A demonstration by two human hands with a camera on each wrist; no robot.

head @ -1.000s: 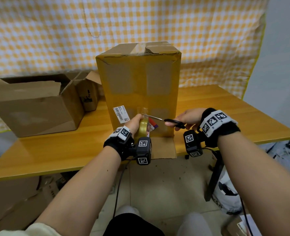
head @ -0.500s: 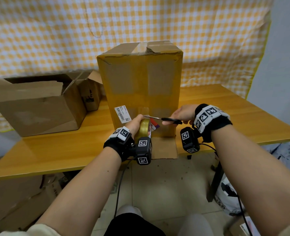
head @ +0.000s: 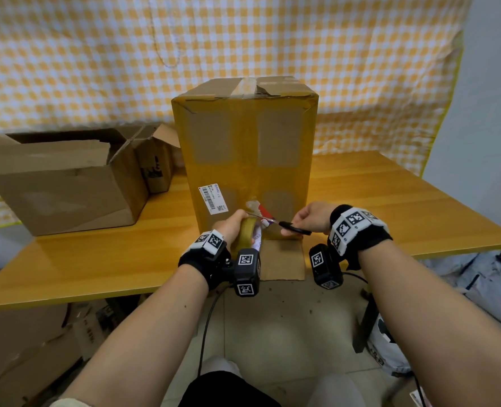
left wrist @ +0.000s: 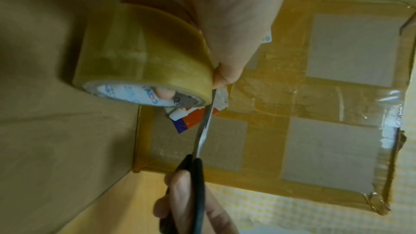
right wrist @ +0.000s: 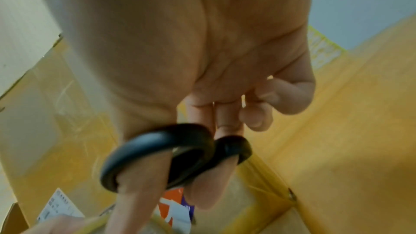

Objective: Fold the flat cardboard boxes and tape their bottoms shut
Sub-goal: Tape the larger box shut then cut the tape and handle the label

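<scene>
A tall cardboard box [head: 245, 148] stands upright on the wooden table [head: 96, 257], its front face [left wrist: 326, 95] covered in yellowish tape, one flap [head: 284, 259] lying flat toward me. My left hand [head: 231, 226] grips a roll of yellowish tape [head: 246, 233] [left wrist: 144, 54] low against that face, a finger inside the core. My right hand [head: 309, 217] holds black-handled scissors [head: 284, 226] [left wrist: 200, 157], thumb and finger through the loops [right wrist: 175, 154]. The blades look closed and reach to the tape right beside the roll.
An open cardboard box [head: 64, 183] lies on its side at the table's left, a smaller box [head: 155, 165] behind it. A checked cloth [head: 184, 54] hangs behind. Flat cardboard [head: 17, 348] lies under the table; bags [head: 390, 348] sit on the floor at right.
The right hand has brought the scissors left toward the roll, and the blades, open a second ago, now look closed at the tape. The left hand has kept its place.
</scene>
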